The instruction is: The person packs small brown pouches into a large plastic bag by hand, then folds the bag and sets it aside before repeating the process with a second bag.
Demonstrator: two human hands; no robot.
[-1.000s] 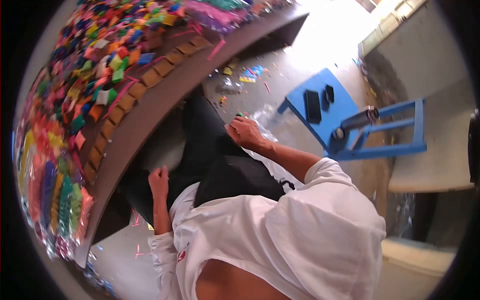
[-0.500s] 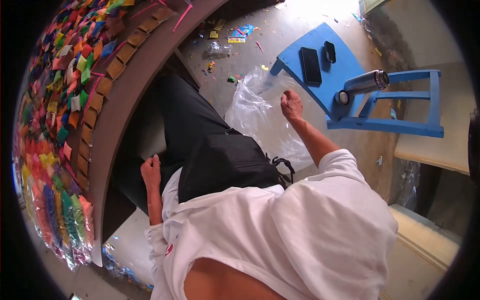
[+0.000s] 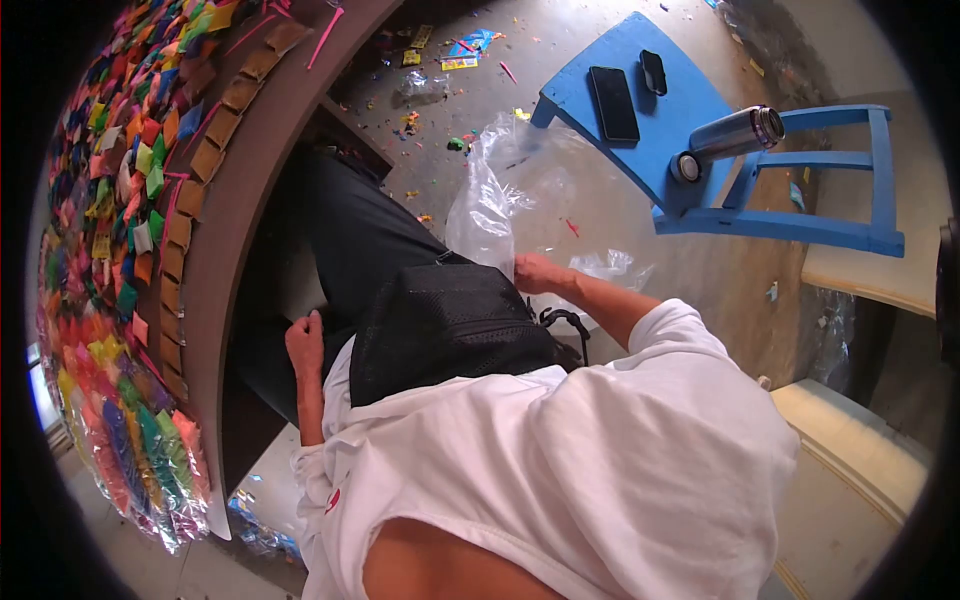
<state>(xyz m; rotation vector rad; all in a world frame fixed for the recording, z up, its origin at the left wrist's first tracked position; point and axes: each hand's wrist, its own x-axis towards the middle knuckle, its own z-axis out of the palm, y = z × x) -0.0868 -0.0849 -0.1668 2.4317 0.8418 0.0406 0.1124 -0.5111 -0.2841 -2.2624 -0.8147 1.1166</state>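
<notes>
A large clear plastic bag (image 3: 490, 200) hangs crumpled beside my right thigh, over the floor. My right hand (image 3: 537, 273) is closed on its edge, close to the black pouch (image 3: 450, 320) on my lap. My left hand (image 3: 305, 340) is curled closed beside my left thigh, near the table edge; whatever its fingers hold, if anything, is hidden.
Many small colourful packets (image 3: 145, 160) and brown pieces (image 3: 207, 160) lie on the brown table (image 3: 235, 190) at left. A blue chair (image 3: 690, 140) at right bears a phone (image 3: 614, 104), a black case (image 3: 653, 73) and a metal flask (image 3: 735, 133). Scraps litter the floor.
My right hand has come down and left toward my lap, and the plastic bag's upper part has shifted and folded with it. My left hand has stayed by my thigh. The view has shifted slightly.
</notes>
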